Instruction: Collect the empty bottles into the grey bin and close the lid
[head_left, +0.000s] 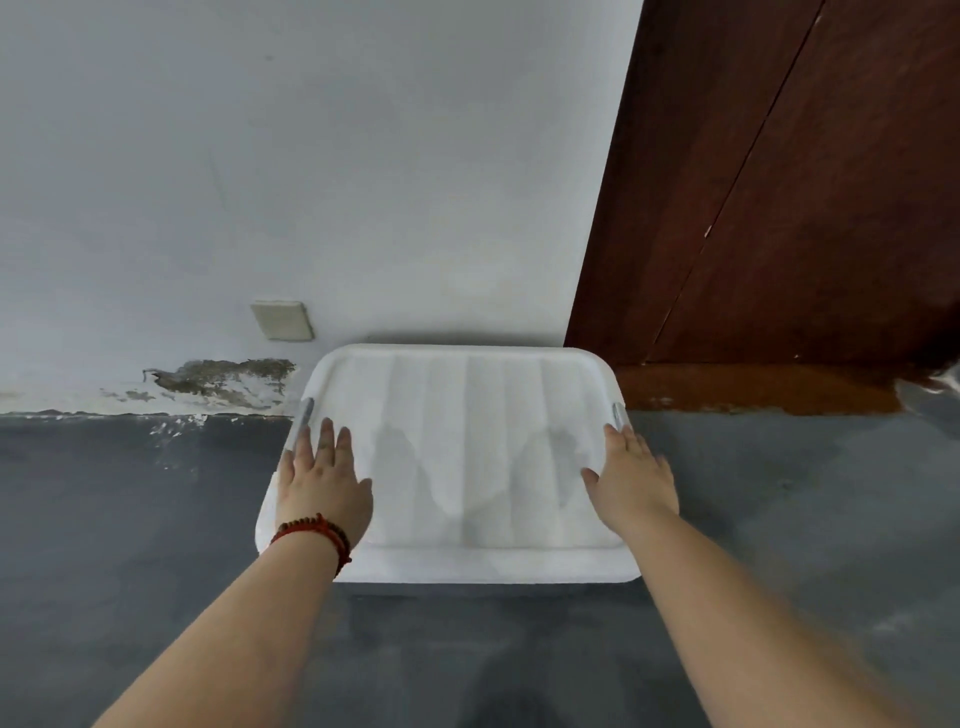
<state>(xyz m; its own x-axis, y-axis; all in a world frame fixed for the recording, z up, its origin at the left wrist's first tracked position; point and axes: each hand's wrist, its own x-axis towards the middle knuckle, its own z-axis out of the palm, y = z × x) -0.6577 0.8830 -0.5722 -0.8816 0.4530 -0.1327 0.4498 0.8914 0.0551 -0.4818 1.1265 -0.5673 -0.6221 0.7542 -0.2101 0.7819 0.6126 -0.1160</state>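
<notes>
A white ribbed lid (457, 447) lies flat over the bin and hides the bin's body and whatever is inside. Grey latch handles show at its left edge (304, 415) and right edge (619, 415). My left hand (322, 483), with a red bead bracelet on the wrist, rests flat on the lid's left side, fingers spread. On the lid's right side my right hand (631, 478) lies flat as well, its fingertips touching the right latch. No bottles are in view.
The bin stands on a dark grey floor (130, 519) against a pale wall (311, 156) with peeling paint at its base. A beige wall plate (282, 319) sits just left of the lid. A brown wooden door (779, 208) fills the right side.
</notes>
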